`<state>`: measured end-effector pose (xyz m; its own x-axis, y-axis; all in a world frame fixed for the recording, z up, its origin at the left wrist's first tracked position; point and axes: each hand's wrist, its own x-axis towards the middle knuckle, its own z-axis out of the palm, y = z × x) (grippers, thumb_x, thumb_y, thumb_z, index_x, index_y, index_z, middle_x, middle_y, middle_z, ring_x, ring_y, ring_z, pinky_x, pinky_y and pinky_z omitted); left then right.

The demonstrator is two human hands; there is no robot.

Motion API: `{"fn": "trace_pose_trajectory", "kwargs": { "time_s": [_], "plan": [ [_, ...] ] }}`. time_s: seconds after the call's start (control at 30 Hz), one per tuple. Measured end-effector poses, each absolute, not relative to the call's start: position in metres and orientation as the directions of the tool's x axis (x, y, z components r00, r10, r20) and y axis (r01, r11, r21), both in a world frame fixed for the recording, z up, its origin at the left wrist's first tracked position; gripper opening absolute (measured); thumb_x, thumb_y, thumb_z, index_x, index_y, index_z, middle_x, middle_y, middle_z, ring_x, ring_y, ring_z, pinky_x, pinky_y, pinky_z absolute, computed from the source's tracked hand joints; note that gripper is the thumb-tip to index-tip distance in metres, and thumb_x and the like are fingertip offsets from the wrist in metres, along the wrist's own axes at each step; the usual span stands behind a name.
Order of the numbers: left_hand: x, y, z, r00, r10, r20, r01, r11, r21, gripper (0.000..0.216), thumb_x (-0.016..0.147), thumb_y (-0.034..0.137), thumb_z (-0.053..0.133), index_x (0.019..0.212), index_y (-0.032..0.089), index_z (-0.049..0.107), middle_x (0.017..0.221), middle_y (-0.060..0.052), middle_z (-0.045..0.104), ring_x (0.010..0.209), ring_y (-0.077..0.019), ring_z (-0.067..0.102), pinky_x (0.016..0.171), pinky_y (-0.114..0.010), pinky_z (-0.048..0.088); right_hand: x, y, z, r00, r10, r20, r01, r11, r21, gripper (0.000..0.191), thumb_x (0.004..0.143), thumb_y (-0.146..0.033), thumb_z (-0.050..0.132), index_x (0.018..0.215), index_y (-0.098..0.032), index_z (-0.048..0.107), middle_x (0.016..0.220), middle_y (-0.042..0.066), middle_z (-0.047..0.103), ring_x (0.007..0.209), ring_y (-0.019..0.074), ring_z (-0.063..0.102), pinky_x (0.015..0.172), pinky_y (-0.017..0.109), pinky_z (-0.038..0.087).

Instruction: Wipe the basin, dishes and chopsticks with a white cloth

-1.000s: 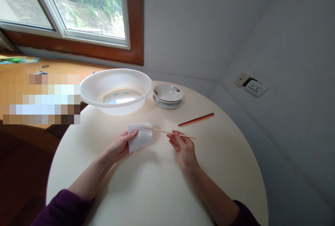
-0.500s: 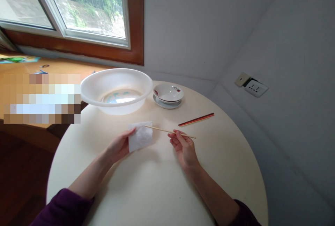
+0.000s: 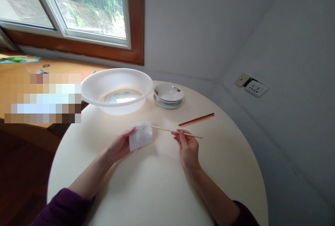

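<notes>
My left hand [image 3: 120, 146] holds a folded white cloth [image 3: 140, 136] just above the round cream table [image 3: 157, 184]. My right hand [image 3: 187, 147] pinches a thin light wooden chopstick [image 3: 167, 130] near its right end. The stick's left tip touches the cloth's upper edge. A red-and-dark pair of chopsticks [image 3: 196, 119] lies on the table beyond my right hand.
A large translucent plastic basin [image 3: 117, 89] stands at the table's far side, with stacked small white dishes [image 3: 168, 95] to its right. A wooden desk [image 3: 39, 75] adjoins on the left under a window. A wall socket [image 3: 255, 87] sits at the right.
My right hand has drawn the wooden chopstick to the right, so only its tip still meets the cloth. The left hand and cloth have barely moved.
</notes>
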<state>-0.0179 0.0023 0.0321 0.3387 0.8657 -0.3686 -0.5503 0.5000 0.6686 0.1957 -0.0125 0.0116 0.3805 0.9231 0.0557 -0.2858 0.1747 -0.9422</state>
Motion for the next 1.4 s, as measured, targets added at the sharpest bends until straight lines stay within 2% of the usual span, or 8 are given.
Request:
{"fn": "trace_pose_trajectory", "kwargs": {
  "time_s": [0.23,0.47,0.73,1.03,1.13,1.2,1.3,1.4],
  "plan": [
    [-0.015,0.0,0.033,0.412,0.864,-0.289,-0.525,0.484,0.7,0.027,0.083,0.028,0.05,0.099,0.016,0.067,0.098,-0.007,0.069,0.088,-0.021,0.062,0.079,-0.031,0.049,0.191,-0.021,0.016,0.313,0.91,0.273,-0.057,0.305,-0.951,0.022,0.076,-0.038,0.063,0.08,-0.017,0.064,0.074,0.004,0.068,0.071,0.0168,0.064,0.07,0.032,0.051],
    [-0.016,0.001,0.027,0.461,0.846,-0.266,-0.514,0.499,0.698,0.029,0.083,0.029,0.05,0.102,0.015,0.066,0.106,-0.009,0.067,0.093,-0.0225,0.061,0.083,-0.033,0.046,0.188,-0.023,0.014,0.227,0.929,0.291,-0.081,0.316,-0.945,0.015,0.074,-0.03,0.066,0.084,-0.019,0.066,0.08,0.004,0.067,0.077,0.0175,0.065,0.074,0.033,0.052],
    [-0.017,-0.001,0.021,0.55,0.795,-0.256,-0.49,0.556,0.671,0.031,0.085,0.028,0.049,0.106,0.012,0.064,0.104,-0.011,0.067,0.093,-0.023,0.061,0.088,-0.035,0.042,0.188,-0.025,0.003,0.04,0.923,0.383,0.059,0.381,-0.923,0.014,0.082,-0.028,0.057,0.092,-0.021,0.065,0.086,0.005,0.067,0.084,0.0173,0.063,0.08,0.034,0.05],
    [-0.013,0.0,0.03,0.461,0.806,-0.372,-0.552,0.588,0.592,0.028,0.086,0.027,0.046,0.093,0.01,0.067,0.091,-0.011,0.07,0.081,-0.0209,0.065,0.083,-0.034,0.046,0.188,-0.034,0.015,-0.079,0.824,0.561,0.215,0.564,-0.798,0.014,0.089,-0.022,0.043,0.086,-0.019,0.056,0.089,0.007,0.063,0.095,0.0182,0.06,0.084,0.035,0.048],
    [-0.013,0.0,0.035,0.448,0.814,-0.37,-0.585,0.58,0.567,0.031,0.087,0.029,0.044,0.096,0.009,0.066,0.094,-0.012,0.07,0.085,-0.0218,0.064,0.086,-0.035,0.045,0.186,-0.039,0.017,-0.132,0.831,0.54,0.304,0.553,-0.776,0.018,0.092,-0.023,0.035,0.086,-0.019,0.051,0.072,0.002,0.062,0.069,0.0126,0.062,0.066,0.025,0.049],
    [-0.013,0.0,0.037,0.462,0.813,-0.354,-0.604,0.58,0.546,0.031,0.085,0.028,0.045,0.099,0.008,0.065,0.094,-0.012,0.07,0.087,-0.0224,0.064,0.088,-0.036,0.044,0.186,-0.04,0.016,-0.181,0.838,0.514,0.403,0.54,-0.739,0.02,0.093,-0.026,0.033,0.084,-0.019,0.05,0.059,-0.002,0.056,0.05,0.0096,0.054,0.053,0.02,0.043],
    [-0.016,0.0,0.037,0.493,0.814,-0.306,-0.623,0.576,0.53,0.029,0.077,0.017,0.05,0.1,0.007,0.063,0.092,-0.012,0.07,0.087,-0.0228,0.064,0.09,-0.037,0.043,0.187,-0.04,0.014,-0.265,0.837,0.48,0.556,0.539,-0.633,0.027,0.093,-0.03,0.031,0.084,-0.018,0.054,0.057,-0.001,0.056,0.047,0.0094,0.051,0.049,0.02,0.038],
    [-0.018,-0.001,0.034,0.514,0.828,-0.224,-0.637,0.544,0.546,0.047,0.061,0.004,0.05,0.107,0.007,0.061,0.092,-0.01,0.07,0.091,-0.0239,0.063,0.093,-0.038,0.041,0.187,-0.038,0.012,-0.336,0.857,0.392,0.657,0.511,-0.555,0.032,0.094,-0.03,0.029,0.081,-0.018,0.056,0.06,0.001,0.059,0.05,0.0107,0.053,0.05,0.02,0.035]
  ]
}}
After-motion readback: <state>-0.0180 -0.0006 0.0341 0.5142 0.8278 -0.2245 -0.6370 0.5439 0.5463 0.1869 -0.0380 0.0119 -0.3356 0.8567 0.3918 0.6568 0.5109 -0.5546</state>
